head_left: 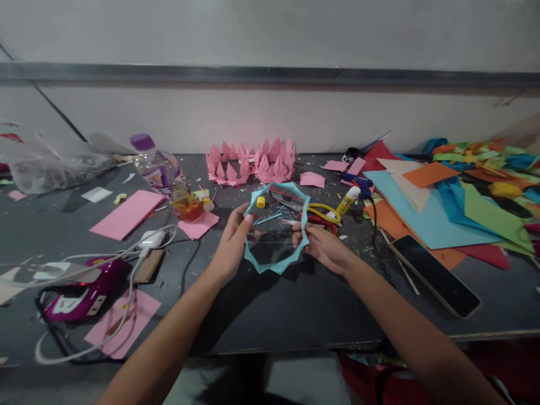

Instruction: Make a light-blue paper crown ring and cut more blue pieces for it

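A light-blue paper crown [278, 266], a ring with a zigzag edge, is held up over the front middle of the table. My left hand [234, 233] grips its left side, thumb on the near face. At the right side, my right hand [323, 243] pinches the band between thumb and fingers. Through the ring I see a yellow cap [260, 202] and thin blue paper strips. Just beyond it lie scissors with yellow handles [324, 212] and a red-handled tool [327, 226]. Pink paper crowns [253, 166] stand behind, near the wall.
A bottle with a purple cap [162, 177] leans at the left. In front of it are a purple device [86, 292] and tangled white cables. To the right are a glue stick [349, 201], a blue glue gun [358, 184], coloured paper sheets [405, 194] and a phone [434, 275].
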### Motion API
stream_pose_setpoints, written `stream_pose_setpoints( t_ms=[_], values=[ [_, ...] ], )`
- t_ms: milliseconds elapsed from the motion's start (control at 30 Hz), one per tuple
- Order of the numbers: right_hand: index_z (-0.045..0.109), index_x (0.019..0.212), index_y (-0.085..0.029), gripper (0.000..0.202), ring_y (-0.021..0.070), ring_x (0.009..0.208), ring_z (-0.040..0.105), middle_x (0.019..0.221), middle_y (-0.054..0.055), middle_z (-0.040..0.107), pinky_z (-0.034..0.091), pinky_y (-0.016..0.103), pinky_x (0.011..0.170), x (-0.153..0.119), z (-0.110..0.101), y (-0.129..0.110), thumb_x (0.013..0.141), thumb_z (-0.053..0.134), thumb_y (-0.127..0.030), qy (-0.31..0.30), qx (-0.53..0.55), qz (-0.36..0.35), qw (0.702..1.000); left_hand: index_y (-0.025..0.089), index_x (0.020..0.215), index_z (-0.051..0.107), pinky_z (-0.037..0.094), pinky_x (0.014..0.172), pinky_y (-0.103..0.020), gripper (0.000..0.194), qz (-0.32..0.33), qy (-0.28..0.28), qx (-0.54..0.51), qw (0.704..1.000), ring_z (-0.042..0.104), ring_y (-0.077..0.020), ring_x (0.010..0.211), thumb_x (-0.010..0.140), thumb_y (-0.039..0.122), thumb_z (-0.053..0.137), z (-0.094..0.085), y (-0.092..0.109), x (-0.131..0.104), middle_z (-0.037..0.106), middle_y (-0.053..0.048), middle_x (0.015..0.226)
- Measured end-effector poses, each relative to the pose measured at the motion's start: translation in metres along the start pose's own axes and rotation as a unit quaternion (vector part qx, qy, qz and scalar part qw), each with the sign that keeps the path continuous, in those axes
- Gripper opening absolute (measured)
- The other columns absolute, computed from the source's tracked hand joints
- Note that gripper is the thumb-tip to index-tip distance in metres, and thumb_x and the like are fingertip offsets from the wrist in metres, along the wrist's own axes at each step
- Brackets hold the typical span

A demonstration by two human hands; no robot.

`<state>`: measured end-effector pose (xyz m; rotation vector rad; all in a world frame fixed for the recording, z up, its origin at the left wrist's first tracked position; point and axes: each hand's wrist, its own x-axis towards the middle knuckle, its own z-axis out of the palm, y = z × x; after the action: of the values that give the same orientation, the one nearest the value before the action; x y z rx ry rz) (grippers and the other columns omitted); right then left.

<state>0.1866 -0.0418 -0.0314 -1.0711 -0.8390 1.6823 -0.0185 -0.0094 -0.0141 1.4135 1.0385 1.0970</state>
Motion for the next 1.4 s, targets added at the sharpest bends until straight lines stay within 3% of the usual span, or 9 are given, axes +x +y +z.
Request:
stream_pose_setpoints(
  t_ms=[133,267,467,700,1000,1167,1267,1400],
  values=[
    [0.059,0.084,-0.018,0.032,0.0119,0.063,0.054,0.065,-0.001,0.060,0.041,0.026,0.062,-0.001,0.003,0.002,0.072,0.064,-0.047,-0.020,-0.016,0.015,1.000,0.023,0.134,0.035,0.053,0.075,-0.033,0.049,0.010,-0.074,0.015,0.997,0.061,-0.0206,0.098,0.089,0.041,0.040,0.005,-0.001,-0.006,0.051,-0.012,0.130],
    [0.061,0.081,-0.017,0.036,0.0105,0.059,0.051,0.064,-0.001,0.058,0.040,0.026,0.061,-0.004,0.007,0.002,0.067,0.069,-0.049,-0.045,-0.050,0.028,0.997,0.024,0.137,0.036,0.046,0.094,-0.039,0.053,0.029,-0.139,0.050,0.989,0.049,-0.0245,0.121,0.086,0.036,0.047,0.007,-0.002,-0.011,0.039,-0.010,0.142],
    [0.060,0.076,-0.017,0.042,0.0095,0.058,0.050,0.064,-0.001,0.059,0.037,0.024,0.058,-0.001,0.007,0.007,0.065,0.069,-0.055,-0.059,-0.101,0.027,0.993,0.022,0.138,0.035,0.028,0.110,-0.044,0.056,0.057,-0.237,0.084,0.966,0.039,-0.0221,0.130,0.086,0.032,0.050,0.011,0.001,-0.018,0.045,-0.006,0.139],
    [0.062,0.076,-0.017,0.041,0.0105,0.060,0.050,0.067,-0.002,0.058,0.040,0.026,0.060,0.002,0.009,0.014,0.062,0.070,-0.055,-0.064,-0.174,-0.020,0.982,0.023,0.139,0.033,0.031,0.108,-0.045,0.062,0.085,-0.249,0.100,0.959,0.039,-0.0241,0.130,0.082,0.028,0.057,0.015,0.003,-0.022,0.040,-0.008,0.142],
    [0.064,0.090,-0.019,0.038,0.0170,0.081,0.057,0.082,0.002,0.063,0.044,0.031,0.076,0.003,0.013,0.019,0.069,0.067,-0.051,-0.091,-0.206,-0.071,0.972,0.021,0.136,0.039,0.040,0.102,-0.041,0.055,0.095,-0.223,0.099,0.965,0.051,-0.0218,0.119,0.082,0.017,0.049,0.016,0.004,-0.022,0.055,-0.008,0.129],
    [0.060,0.085,-0.022,0.039,0.0130,0.077,0.055,0.080,-0.002,0.059,0.043,0.026,0.069,0.000,0.011,0.009,0.058,0.078,-0.045,-0.061,-0.131,-0.083,0.986,0.022,0.129,0.048,0.041,0.100,-0.040,0.046,0.095,-0.183,0.073,0.976,0.053,-0.0221,0.115,0.083,0.018,0.045,0.014,0.005,-0.018,0.062,-0.006,0.118],
    [0.061,0.078,-0.022,0.037,0.0117,0.075,0.053,0.080,-0.002,0.058,0.043,0.022,0.061,-0.003,0.008,0.001,0.060,0.075,-0.051,-0.022,-0.029,-0.110,0.993,0.019,0.125,0.052,0.043,0.095,-0.037,0.042,0.047,-0.208,0.054,0.976,0.058,-0.0208,0.104,0.084,0.019,0.042,0.011,0.007,-0.017,0.066,-0.006,0.108],
    [0.065,0.079,-0.024,0.034,0.0119,0.075,0.055,0.079,-0.002,0.061,0.045,0.022,0.064,-0.005,0.006,-0.006,0.060,0.075,-0.050,0.016,0.070,-0.132,0.989,0.016,0.122,0.055,0.043,0.091,-0.032,0.039,0.012,-0.249,0.047,0.967,0.059,-0.0184,0.094,0.085,0.021,0.043,0.008,0.011,-0.019,0.067,-0.005,0.100]
  ],
)
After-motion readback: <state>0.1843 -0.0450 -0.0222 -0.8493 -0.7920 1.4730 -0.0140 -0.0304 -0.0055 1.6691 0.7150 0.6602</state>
